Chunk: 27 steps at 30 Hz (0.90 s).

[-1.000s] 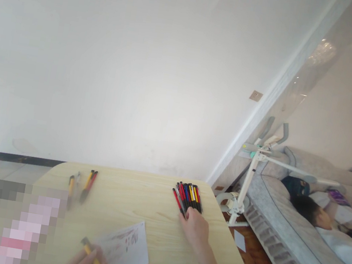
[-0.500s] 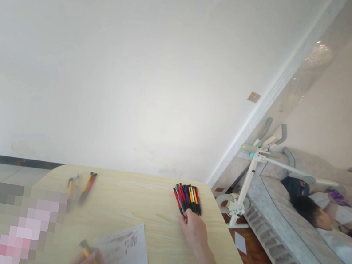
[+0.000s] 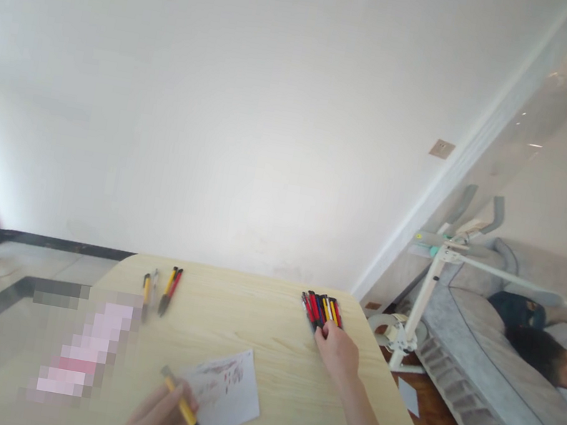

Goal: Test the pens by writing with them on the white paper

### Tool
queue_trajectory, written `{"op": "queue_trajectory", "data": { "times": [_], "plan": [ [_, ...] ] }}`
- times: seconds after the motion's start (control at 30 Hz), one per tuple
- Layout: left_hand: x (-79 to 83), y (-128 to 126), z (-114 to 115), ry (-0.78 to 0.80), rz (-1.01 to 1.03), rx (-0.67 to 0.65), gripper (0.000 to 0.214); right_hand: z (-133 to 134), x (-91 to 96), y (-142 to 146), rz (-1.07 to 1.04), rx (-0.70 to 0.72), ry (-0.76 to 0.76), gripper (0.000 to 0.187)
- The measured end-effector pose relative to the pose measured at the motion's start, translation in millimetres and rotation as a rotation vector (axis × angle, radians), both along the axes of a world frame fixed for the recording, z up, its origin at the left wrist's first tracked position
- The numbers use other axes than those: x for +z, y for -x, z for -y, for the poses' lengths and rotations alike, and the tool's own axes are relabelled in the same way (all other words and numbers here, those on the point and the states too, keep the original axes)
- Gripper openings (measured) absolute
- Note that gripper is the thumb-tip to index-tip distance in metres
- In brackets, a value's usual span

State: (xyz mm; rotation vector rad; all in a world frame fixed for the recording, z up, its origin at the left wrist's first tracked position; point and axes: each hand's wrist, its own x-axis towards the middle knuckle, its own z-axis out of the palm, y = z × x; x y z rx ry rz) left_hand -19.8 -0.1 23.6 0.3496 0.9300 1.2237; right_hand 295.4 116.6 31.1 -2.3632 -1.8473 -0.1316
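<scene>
My left hand (image 3: 161, 415) is closed around a yellow pen (image 3: 186, 411) with a black grip, its tip slanting down to the right over the table. Beneath and beside that hand lies a white sheet of paper (image 3: 229, 406) with reddish-brown marks. At the table's far right side, several red, yellow, white and dark pens (image 3: 320, 309) lie close together in a bunch. My right hand (image 3: 339, 352) has its fingers pinched at the near, black ends of these pens; the fingers partly hide which one they grip.
On the wooden table (image 3: 240, 307), a yellow and a red pen (image 3: 171, 291) lie together at far left, with further pens (image 3: 148, 291) beside them. A pixelated patch covers the left edge. To the right stand white exercise equipment (image 3: 424, 301) and a grey sofa (image 3: 474, 339) with a person on it.
The view has shifted, moving everything on the table rightward and slightly up. My left hand has turned more of the yellow pen into view. My right hand stays at the bunch of pens.
</scene>
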Motion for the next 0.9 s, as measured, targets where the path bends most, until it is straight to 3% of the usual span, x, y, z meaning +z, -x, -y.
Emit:
{"op": "queue_trajectory", "data": {
  "times": [0.3,0.43,0.57,0.63,0.77,0.9],
  "plan": [
    [-2.9,-1,0,-0.049,-0.004,-0.004,0.021,11,12.7,7,-0.081,-0.023,-0.052,0.027],
    [21.5,3,0,-0.140,-0.073,-0.014,0.021,24,20.4,28,-0.289,0.127,-0.144,0.022],
    [54.1,8,-6,-0.172,-0.278,0.144,0.063,38,15.2,54,-0.485,0.268,-0.144,0.019],
    [62.4,10,-9,-0.169,-0.352,0.175,0.075,44,7.7,65,-0.568,0.299,-0.127,0.018],
    [57.9,8,-9,-0.171,-0.404,0.158,0.075,58,-5.4,84,-0.729,0.343,-0.072,0.020],
    [44.8,5,-9,-0.187,-0.413,0.130,0.072,74,-5.4,104,-0.899,0.403,-0.042,0.021]
  ]
}}
